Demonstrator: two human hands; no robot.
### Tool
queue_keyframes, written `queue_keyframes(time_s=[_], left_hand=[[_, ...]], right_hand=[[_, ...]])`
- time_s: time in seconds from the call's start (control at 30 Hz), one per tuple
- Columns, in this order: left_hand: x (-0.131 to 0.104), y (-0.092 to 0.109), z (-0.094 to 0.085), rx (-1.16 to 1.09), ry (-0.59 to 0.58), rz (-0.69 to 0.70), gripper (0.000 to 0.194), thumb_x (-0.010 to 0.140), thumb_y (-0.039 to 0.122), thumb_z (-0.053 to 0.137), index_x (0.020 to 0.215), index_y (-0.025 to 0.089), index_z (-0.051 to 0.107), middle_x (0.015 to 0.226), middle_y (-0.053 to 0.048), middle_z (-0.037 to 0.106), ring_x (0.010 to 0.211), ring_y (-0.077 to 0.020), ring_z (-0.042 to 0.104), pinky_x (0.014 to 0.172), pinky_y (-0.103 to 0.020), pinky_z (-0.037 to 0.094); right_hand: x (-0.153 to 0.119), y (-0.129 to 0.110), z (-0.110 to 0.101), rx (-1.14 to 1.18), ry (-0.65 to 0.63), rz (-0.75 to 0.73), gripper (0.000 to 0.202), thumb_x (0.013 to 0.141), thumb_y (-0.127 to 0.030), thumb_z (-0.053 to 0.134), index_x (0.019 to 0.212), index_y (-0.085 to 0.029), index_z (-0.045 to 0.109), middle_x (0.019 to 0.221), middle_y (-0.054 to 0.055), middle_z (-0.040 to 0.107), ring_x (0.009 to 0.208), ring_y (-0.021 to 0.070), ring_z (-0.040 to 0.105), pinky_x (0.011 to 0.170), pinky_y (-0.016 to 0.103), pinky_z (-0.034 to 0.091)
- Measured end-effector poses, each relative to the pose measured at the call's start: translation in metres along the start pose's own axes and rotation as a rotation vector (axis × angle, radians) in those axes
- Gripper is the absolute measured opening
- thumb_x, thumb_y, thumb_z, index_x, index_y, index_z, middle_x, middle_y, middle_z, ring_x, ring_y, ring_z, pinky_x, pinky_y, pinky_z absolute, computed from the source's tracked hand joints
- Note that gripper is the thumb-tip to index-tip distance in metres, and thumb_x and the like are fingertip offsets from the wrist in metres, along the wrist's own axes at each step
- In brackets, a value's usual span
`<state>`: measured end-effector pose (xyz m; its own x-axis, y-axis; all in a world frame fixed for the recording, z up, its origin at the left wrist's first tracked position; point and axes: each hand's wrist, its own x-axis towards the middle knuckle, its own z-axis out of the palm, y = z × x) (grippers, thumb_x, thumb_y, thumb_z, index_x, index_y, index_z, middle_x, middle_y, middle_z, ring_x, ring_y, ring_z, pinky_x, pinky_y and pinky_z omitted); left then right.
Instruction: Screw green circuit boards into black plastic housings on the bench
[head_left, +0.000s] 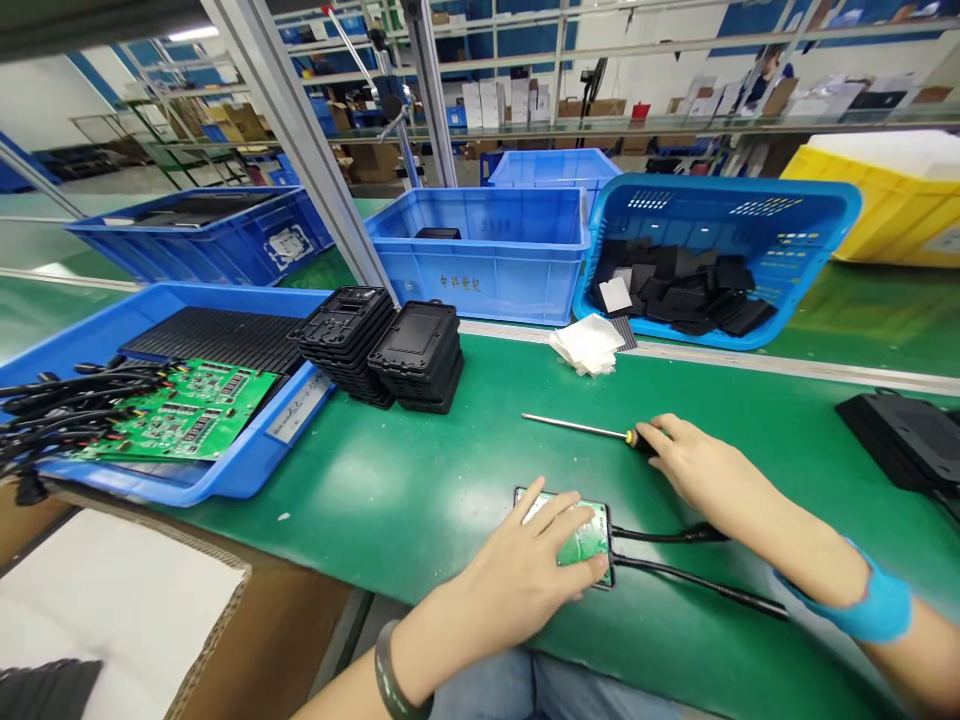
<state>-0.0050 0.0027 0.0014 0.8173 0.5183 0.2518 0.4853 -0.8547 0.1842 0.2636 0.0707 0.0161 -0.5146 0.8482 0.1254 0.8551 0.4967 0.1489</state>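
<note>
Circuit board [583, 538] (in black case) — pressed flat by left hand [525, 570], fingers spread. Screwdriver [581, 429] — handle closed on by right hand [694, 462]; board is best kept pinned.

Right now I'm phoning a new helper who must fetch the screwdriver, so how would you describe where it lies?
Start at the green table and find the person's right hand near its front edge. The screwdriver lies flat there, its dark handle under that hand and its thin metal shaft pointing left toward the stacked black covers. It is the only long, shiny rod on the table.
</note>
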Motion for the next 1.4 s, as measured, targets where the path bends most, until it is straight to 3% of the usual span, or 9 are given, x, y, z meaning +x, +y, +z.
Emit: queue_keyframes(time_s=[0.13,0.27,0.43,0.67,0.83,0.93,1.07,1.27,1.4], left_hand=[[-0.001,-0.007,0.004,-0.061,-0.024,-0.015,0.030,0.094,0.031,0.061,0.124,0.027,0.058,0.137,-0.016,0.050,0.132,-0.0346,0.046,0.106,-0.058,0.040],[-0.001,-0.010,0.004,-0.125,-0.025,-0.017,0.029,0.094,0.035,0.060,0.122,0.029,0.060,0.138,-0.018,0.045,0.124,-0.0348,0.047,0.097,-0.054,0.044],[-0.003,-0.007,0.007,-0.135,0.011,-0.032,0.031,0.096,0.034,0.054,0.126,0.029,0.059,0.140,-0.019,0.042,0.121,-0.0347,0.045,0.095,-0.053,0.044],[0.001,-0.002,0.003,-0.025,0.002,-0.004,0.032,0.094,0.032,0.058,0.125,0.025,0.060,0.134,-0.023,0.046,0.109,-0.0337,0.049,0.085,-0.051,0.051],[0.016,-0.011,-0.023,-0.052,-0.210,0.029,0.054,0.078,0.051,0.072,0.126,0.028,0.061,0.134,-0.021,0.048,0.104,-0.0313,0.050,0.086,-0.050,0.049],[0.021,-0.021,-0.032,-0.110,-0.262,0.080,0.048,0.082,0.051,0.068,0.125,0.032,0.064,0.134,-0.016,0.049,0.105,-0.0293,0.048,0.091,-0.047,0.047],[0.018,-0.021,-0.026,-0.073,-0.231,0.077,0.034,0.090,0.043,0.062,0.122,0.033,0.065,0.136,-0.015,0.048,0.101,-0.0266,0.048,0.087,-0.043,0.048],[0.008,0.003,-0.010,-0.028,-0.129,-0.117,0.032,0.091,0.035,0.063,0.122,0.031,0.063,0.137,-0.017,0.046,0.103,-0.0292,0.048,0.083,-0.047,0.051],[0.005,0.008,-0.010,-0.109,-0.104,-0.169,0.032,0.091,0.035,0.063,0.122,0.031,0.064,0.137,-0.015,0.047,0.104,-0.0271,0.049,0.087,-0.047,0.052]], right_hand=[[-0.032,-0.033,-0.015,0.267,-0.005,-0.155,0.020,0.091,-0.031,0.060,0.107,-0.021,0.056,0.104,0.009,0.064,0.087,0.0222,0.066,0.072,0.033,0.058],[-0.060,-0.061,-0.003,0.337,0.077,-0.211,0.009,0.093,-0.018,0.052,0.097,-0.021,0.059,0.100,0.009,0.067,0.080,0.0232,0.066,0.066,0.038,0.058],[-0.068,-0.066,0.012,0.351,0.270,-0.183,0.020,0.097,-0.015,0.046,0.105,-0.018,0.063,0.107,0.013,0.067,0.090,0.0239,0.064,0.072,0.038,0.057],[-0.060,-0.067,0.013,0.448,0.394,-0.216,0.021,0.099,-0.015,0.043,0.098,-0.016,0.065,0.102,0.011,0.070,0.091,0.0216,0.064,0.073,0.035,0.057],[-0.059,-0.065,0.015,0.409,0.387,-0.264,0.023,0.099,-0.012,0.042,0.097,-0.012,0.065,0.101,0.014,0.070,0.092,0.0224,0.065,0.074,0.036,0.057],[-0.059,-0.065,0.017,0.403,0.353,-0.277,0.027,0.099,-0.011,0.040,0.097,-0.013,0.066,0.102,0.013,0.071,0.095,0.0226,0.065,0.079,0.037,0.058],[-0.058,-0.067,0.021,0.521,0.281,-0.206,0.028,0.099,-0.013,0.038,0.099,-0.018,0.066,0.105,0.011,0.071,0.094,0.0214,0.066,0.079,0.038,0.060],[-0.060,-0.064,0.015,0.764,0.129,-0.106,0.015,0.093,-0.020,0.053,0.108,-0.021,0.057,0.117,0.011,0.063,0.108,0.0220,0.062,0.089,0.039,0.057],[-0.060,-0.066,0.012,0.830,0.046,-0.095,0.057,0.084,-0.029,0.069,0.133,-0.020,0.041,0.135,0.015,0.052,0.125,0.0276,0.051,0.101,0.048,0.050]])
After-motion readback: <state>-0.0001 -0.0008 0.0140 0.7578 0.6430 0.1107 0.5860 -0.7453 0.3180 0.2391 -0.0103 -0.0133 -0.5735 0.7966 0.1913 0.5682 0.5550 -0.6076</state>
